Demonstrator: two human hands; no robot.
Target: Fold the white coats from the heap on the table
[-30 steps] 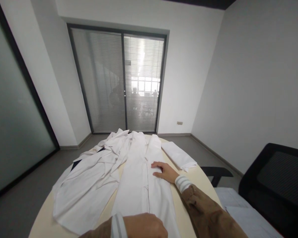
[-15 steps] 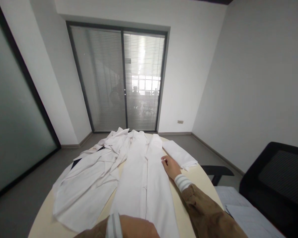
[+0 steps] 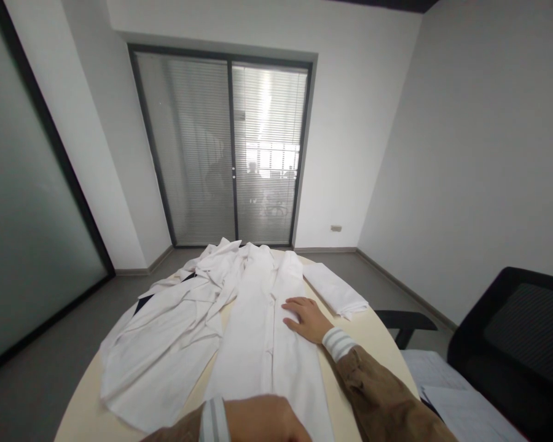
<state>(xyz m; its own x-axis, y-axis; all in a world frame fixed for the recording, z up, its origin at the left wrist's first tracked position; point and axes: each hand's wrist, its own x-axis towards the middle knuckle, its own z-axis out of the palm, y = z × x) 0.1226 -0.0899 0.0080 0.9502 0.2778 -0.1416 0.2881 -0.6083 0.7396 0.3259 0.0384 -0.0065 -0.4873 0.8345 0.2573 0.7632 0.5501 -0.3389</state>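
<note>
A long white cloth garment [image 3: 251, 331], folded lengthwise into a strip, runs from the far side of the round table [image 3: 80, 402] toward me. On its right half rests my right hand [image 3: 305, 318], palm down with the fingers stretched and a little apart. My left hand [image 3: 265, 418] lies over the near part of the garment at the bottom of the view. Its fingers run out of the frame, so their pose is hidden. Left of the strip spreads a rumpled white garment [image 3: 161, 350]. A small folded white cloth bundle [image 3: 334, 287] sits beyond my right hand.
At the right stands a black office chair [image 3: 511, 344] with an armrest [image 3: 405, 320] close to the table edge. Pale cloth or paper sheets [image 3: 451, 387] lie on its seat. A glass partition with blinds [image 3: 188, 153] is behind the table.
My right hand has moved left from the garment's right edge onto its surface, and its curled fingers have straightened. My left hand has shifted slightly to the right.
</note>
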